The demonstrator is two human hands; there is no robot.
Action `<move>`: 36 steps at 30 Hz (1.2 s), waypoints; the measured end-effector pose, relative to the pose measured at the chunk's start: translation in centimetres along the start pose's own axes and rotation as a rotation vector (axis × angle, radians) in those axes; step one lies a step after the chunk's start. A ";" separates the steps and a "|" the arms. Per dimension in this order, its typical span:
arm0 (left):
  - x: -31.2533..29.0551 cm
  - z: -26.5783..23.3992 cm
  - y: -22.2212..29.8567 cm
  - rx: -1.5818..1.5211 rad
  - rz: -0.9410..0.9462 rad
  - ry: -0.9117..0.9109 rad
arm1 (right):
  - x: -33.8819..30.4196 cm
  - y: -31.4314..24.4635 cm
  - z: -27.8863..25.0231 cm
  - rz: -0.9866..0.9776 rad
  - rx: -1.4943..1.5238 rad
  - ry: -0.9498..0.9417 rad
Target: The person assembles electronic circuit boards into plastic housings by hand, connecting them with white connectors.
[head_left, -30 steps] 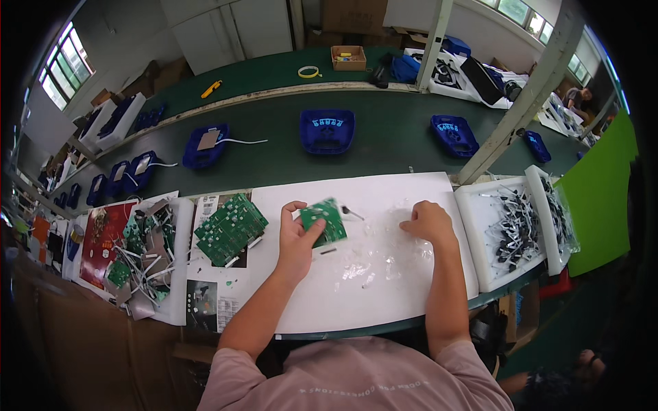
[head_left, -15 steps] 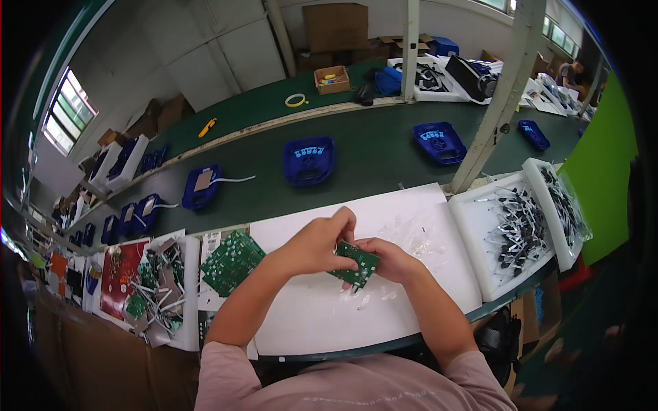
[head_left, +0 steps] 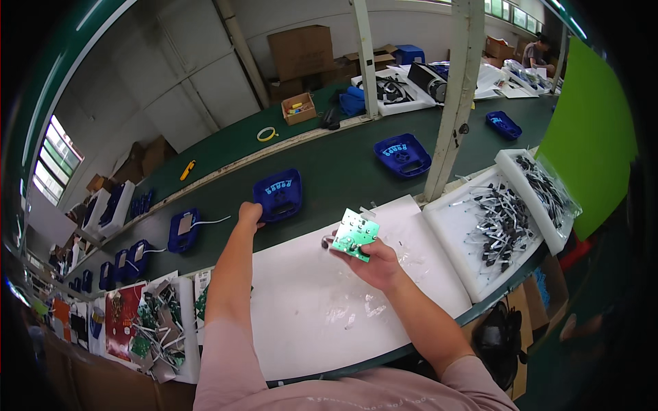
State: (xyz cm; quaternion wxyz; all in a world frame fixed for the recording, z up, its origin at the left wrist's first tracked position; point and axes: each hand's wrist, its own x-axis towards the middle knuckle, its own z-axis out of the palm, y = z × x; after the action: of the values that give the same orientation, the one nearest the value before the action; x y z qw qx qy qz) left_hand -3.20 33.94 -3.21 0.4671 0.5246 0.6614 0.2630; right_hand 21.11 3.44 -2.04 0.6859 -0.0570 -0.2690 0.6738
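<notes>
My right hand (head_left: pixel 377 264) holds a green circuit board (head_left: pixel 356 233) tilted above the white work surface (head_left: pixel 308 294), with light glaring off its face. A small dark part (head_left: pixel 326 242) shows at the board's left edge. Out to the left, my left hand (head_left: pixel 251 214) is closed at the near left edge of a blue plastic housing (head_left: pixel 277 194) on the green bench; its fingertips are partly hidden. More green circuit boards (head_left: pixel 201 301) lie mostly behind my left forearm.
On the right, a white foam tray (head_left: pixel 449 229) holds many black-and-white wired parts. Another blue housing (head_left: pixel 402 155) sits near a metal post (head_left: pixel 452 123). Farther left, a blue housing (head_left: pixel 184 231) has a white cable. Loose clear plastic bits (head_left: pixel 343 308) litter the white surface.
My left hand has let go of the circuit board and reached out to the blue housing. The board stays in my right hand, now raised and tilted. The view has shifted.
</notes>
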 end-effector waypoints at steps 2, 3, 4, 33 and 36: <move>-1.4 0.1 0.2 -0.129 -0.016 -0.072 | 0.3 -0.7 0.3 -0.047 -0.058 0.022; -2.7 0.3 0.3 -0.263 -0.040 -0.142 | 0.1 -1.1 0.1 -0.053 -0.018 0.068; -4.1 0.5 0.2 -0.265 -0.044 -0.142 | 0.0 -1.3 -0.1 -0.055 0.023 0.113; -31.6 6.3 -7.7 -0.404 0.637 -0.267 | -0.5 1.2 5.6 -0.361 -1.875 0.063; -30.8 6.2 -7.9 -0.582 0.602 -0.344 | -0.5 1.4 5.6 -0.437 -1.941 0.031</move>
State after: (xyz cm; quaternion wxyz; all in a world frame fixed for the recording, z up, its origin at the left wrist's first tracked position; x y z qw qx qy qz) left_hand -0.78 1.60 -1.95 0.6011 0.5765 0.2906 0.4710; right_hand 17.34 1.45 1.92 0.4547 -0.5514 -0.6991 0.0198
